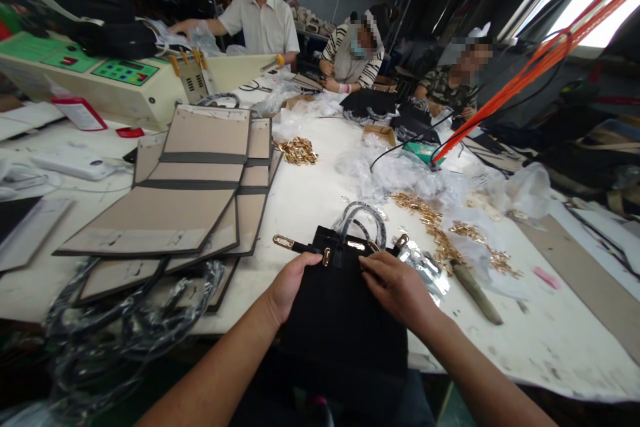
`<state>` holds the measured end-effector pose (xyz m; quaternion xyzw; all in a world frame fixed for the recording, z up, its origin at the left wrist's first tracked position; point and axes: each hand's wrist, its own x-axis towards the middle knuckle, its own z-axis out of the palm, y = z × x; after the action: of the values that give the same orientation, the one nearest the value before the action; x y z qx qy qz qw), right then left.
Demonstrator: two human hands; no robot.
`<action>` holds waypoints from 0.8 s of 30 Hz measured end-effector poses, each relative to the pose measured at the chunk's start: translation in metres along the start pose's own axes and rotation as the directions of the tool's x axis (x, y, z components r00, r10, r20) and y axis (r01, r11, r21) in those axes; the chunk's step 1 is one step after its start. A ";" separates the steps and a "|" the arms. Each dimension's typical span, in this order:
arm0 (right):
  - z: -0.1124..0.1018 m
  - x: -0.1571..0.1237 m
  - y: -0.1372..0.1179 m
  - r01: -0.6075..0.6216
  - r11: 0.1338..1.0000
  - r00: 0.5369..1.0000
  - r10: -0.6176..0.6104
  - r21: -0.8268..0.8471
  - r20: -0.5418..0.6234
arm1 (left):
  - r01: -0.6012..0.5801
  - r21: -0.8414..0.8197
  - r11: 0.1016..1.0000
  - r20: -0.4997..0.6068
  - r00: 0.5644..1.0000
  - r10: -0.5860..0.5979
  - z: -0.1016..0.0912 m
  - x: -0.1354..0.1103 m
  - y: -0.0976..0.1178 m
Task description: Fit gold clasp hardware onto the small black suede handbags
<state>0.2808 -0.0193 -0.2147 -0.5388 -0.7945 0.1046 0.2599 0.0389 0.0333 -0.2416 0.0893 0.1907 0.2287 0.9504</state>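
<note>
A black handbag (350, 320) stands upright against the table's front edge, with gold metal fittings along its top and plastic-wrapped handles (367, 210). My left hand (290, 287) grips the bag's upper left side, its thumb by a gold fitting (327, 256) and its other fingers hidden behind. On the upper right of the bag, my right hand (397, 283) has its fingers closed together close to another fitting; whether it pinches a small part there I cannot make out. A strap with a gold plate (283, 241) sticks out to the left.
Flat beige-and-black bag panels (165, 213) lie stacked at left, with wrapped handles (125, 327) below. Gold hardware piles (299, 151), clear plastic (415, 170) and a worn stick-like tool (477, 293) cover parts of the white table (565, 340). Orange cords (520, 77) hang at right. Several co-workers sit or stand beyond.
</note>
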 end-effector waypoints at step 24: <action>0.011 -0.008 -0.005 -0.094 0.995 0.994 0.092 -0.034 -0.062 | -0.005 0.024 1.000 -0.087 0.996 0.007 0.004 0.002 -0.002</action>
<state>0.2728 -0.0276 -0.2244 -0.5829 -0.7620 0.0855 0.2688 0.0435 0.0322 -0.2389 0.0911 0.2346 0.2328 0.9394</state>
